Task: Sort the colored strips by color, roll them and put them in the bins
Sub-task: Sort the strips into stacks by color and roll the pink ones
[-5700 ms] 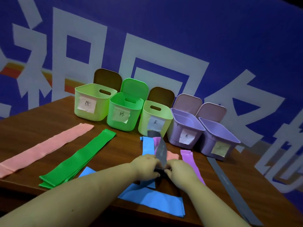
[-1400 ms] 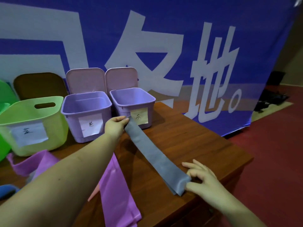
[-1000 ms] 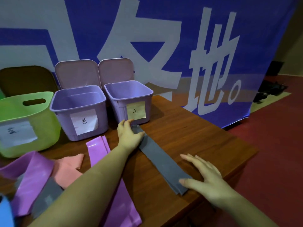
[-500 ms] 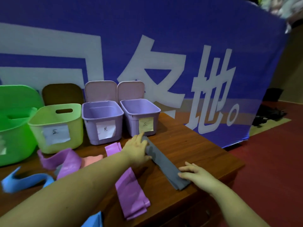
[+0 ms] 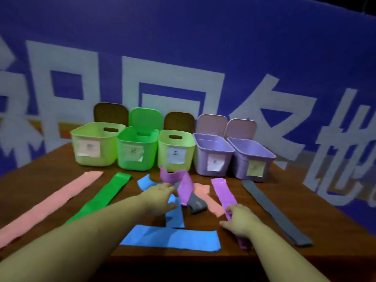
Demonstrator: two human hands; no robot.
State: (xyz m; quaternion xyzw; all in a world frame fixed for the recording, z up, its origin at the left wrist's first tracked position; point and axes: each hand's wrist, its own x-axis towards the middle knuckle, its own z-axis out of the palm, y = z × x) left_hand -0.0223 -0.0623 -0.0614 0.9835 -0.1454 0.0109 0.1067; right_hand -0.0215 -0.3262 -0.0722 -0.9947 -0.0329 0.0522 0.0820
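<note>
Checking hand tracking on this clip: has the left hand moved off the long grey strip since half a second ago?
Yes. The left hand has left the grey strip by the right-hand purple bin and now reaches over the mixed pile in front of the yellow-green bin.

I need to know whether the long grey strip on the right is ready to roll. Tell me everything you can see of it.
The long grey strip is a flat, dull band that looks rubbery or like thin fabric. It lies stretched out straight on the wooden table, unrolled, running from just in front of the rightmost purple bin diagonally towards the table's near right edge. Its near end looks doubled over. Neither hand touches it; the right hand is to its left.
</note>
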